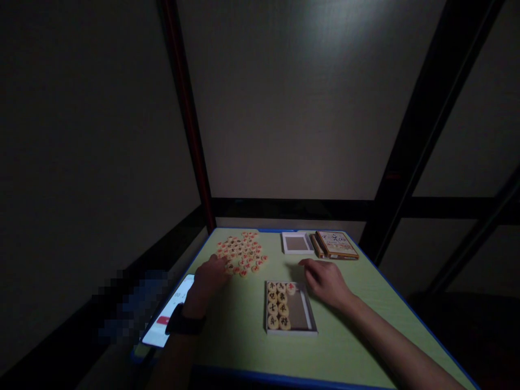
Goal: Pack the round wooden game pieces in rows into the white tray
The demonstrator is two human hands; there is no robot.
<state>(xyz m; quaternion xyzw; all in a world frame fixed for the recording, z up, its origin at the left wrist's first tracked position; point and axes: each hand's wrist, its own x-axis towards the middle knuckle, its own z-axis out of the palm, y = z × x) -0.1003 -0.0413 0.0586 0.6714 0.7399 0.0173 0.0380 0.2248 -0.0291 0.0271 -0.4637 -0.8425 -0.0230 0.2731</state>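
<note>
Round Chinese chess pieces with red or black characters lie loosely spread at the back left of the table. My left hand, with a dark band on its wrist, is at the near-left edge of this spread. Its fingers reach out over the closest pieces; the fingertips are partly hidden. A shallow white box in front of me holds two columns of black-marked pieces and one red-marked piece at the top of a third. Just past its right edge, my right hand hovers with bent fingers, no piece visible in them.
A lit phone lies by the left edge of the table. At the back stand a white box lid or tray and a printed cardboard box with a narrow brown item beside it. Walls enclose the green table, which is edged in blue.
</note>
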